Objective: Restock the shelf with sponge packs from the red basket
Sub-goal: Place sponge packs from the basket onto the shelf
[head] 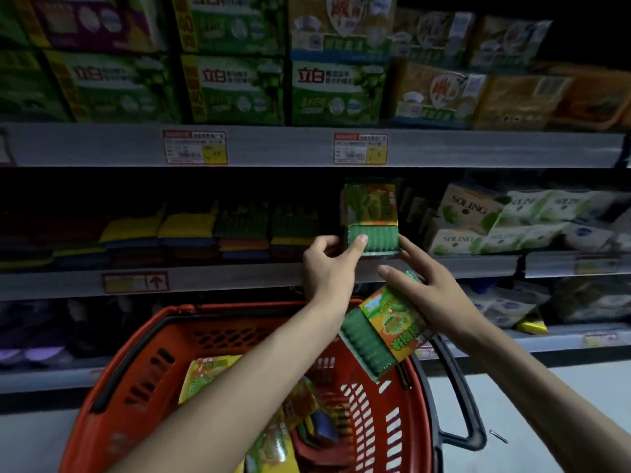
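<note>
There is one red basket (pixel 112 431). Two hands show: one left hand (pixel 327 268) and one right hand (pixel 433 295). Two green sponge packs are out of the basket, an upright pack (pixel 372 216) and a tilted pack (pixel 382 336). At least two more packs (pixel 208 373) lie inside it; the full number is hidden. The top shelf rail (pixel 273 145) carries two price tags (pixel 195 146) (pixel 360 148), and the middle rail (pixel 239 278) carries one arrow label (pixel 135 282).

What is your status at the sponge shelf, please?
Left hand grips upright sponge pack at shelf edge. Right hand holds second pack. More packs in red basket. No obstruction seen.
</note>
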Tool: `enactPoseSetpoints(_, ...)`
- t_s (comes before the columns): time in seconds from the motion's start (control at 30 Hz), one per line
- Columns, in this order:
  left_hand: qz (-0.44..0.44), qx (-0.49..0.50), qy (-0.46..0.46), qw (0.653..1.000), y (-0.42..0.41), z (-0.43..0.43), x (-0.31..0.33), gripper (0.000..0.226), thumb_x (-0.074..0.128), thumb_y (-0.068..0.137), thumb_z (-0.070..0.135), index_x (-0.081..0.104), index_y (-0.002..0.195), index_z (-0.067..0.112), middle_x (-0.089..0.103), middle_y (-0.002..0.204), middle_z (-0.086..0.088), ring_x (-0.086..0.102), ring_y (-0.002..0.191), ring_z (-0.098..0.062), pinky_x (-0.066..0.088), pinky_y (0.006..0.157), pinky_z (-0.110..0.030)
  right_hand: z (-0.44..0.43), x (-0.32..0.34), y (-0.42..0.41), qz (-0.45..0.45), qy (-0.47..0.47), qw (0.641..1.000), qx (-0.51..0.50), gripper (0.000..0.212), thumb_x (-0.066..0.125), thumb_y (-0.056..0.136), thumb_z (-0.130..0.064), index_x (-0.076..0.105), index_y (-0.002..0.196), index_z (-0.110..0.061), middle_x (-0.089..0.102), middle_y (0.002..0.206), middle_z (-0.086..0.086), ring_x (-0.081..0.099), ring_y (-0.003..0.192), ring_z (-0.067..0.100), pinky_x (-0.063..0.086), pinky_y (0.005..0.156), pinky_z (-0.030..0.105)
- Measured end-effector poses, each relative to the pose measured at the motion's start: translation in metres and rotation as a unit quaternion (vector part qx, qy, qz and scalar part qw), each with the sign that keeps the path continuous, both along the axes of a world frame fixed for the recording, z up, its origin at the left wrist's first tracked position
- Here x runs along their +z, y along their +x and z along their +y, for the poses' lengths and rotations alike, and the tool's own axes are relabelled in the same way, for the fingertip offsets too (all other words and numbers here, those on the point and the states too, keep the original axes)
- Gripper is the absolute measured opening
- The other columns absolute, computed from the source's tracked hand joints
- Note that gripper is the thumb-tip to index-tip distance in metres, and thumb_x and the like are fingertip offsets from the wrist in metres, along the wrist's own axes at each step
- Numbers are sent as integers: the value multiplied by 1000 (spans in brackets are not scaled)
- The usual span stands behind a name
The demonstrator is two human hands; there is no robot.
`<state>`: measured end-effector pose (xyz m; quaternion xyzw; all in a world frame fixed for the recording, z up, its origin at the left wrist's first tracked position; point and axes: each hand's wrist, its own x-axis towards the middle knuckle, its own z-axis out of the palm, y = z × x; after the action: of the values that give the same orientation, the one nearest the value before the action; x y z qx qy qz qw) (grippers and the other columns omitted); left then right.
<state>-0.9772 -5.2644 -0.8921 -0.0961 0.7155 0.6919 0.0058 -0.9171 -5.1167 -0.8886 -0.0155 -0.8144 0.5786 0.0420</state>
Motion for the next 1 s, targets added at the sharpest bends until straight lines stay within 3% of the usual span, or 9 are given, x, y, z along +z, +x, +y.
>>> enactPoseSetpoints(0.1,1,-4,-26,1000,1,2,3,50,71,93,42,64,135,17,67,126,2,60,111,-12,42,86,-23,2,-4,-7,-17,16,1000,9,64,76,84,-39,42,134,-62,52,122,-44,43,118,-30,50,89,10)
enactPoseSetpoints(0.23,-15,4,-24,1000,1,-1,-3,55,66,97,41,54,147,18,57,147,0,53,135,-20,39,96,-26,1,-11,-16,-20,48,998,21,98,79,71,-56,32,156,-40,42,144,-30,39,128,-22,44,113,34)
enactPoseSetpoints(0.33,-26,7,-7,1000,3,-3,-8,55,66,98,37,52,148,19,58,146,0,54,132,-18,40,95,-27,-3,-13,-26,-26,57,998,8,108,82,72,-57,26,161,-31,35,158,-18,35,135,-11,39,113,27)
enactPoseSetpoints(0.43,-39,10,21,999,5,-3,-11,56,66,98,32,50,149,17,57,147,-2,54,134,-19,42,99,-28,-8,-16,-32,-20,74,997,10,89,83,79,-47,33,152,-41,38,141,-36,40,121,-24,36,98,9)
enactPoseSetpoints(0.5,-43,4,29,999,6,-2,-10,56,66,95,33,53,147,18,61,142,0,58,130,-19,47,105,-34,-10,-16,-34,-19,79,997,13,65,82,83,-40,38,129,-53,45,118,-45,46,101,-35,39,84,1)
enactPoseSetpoints(0.6,-47,-2,25,999,4,-1,-8,56,64,87,35,58,140,16,69,129,1,64,120,-21,52,103,-41,-9,-15,-38,-10,76,997,11,58,82,79,-50,55,129,-44,65,122,-30,59,114,-13,50,98,23)
enactPoseSetpoints(0.7,-45,-2,27,999,1,0,-7,62,57,75,41,63,132,19,71,124,-2,66,117,-23,54,101,-44,-8,-13,-40,-4,58,998,15,56,84,80,-44,58,130,-42,70,121,-18,64,114,-4,52,104,41)
enactPoseSetpoints(0.83,-53,-16,22,998,0,1,-2,61,60,83,36,56,142,19,67,130,-6,63,121,-26,52,103,-44,-9,-9,-42,-11,63,998,6,51,83,69,-58,56,112,-62,70,119,-18,66,111,-2,53,103,43)
enactPoseSetpoints(1.0,-62,-27,11,998,0,6,-1,71,59,87,36,42,153,19,59,143,-10,56,131,-30,46,110,-49,-10,-7,-44,-22,109,994,7,58,83,76,-54,51,123,-45,67,125,-12,66,107,1,55,99,38)
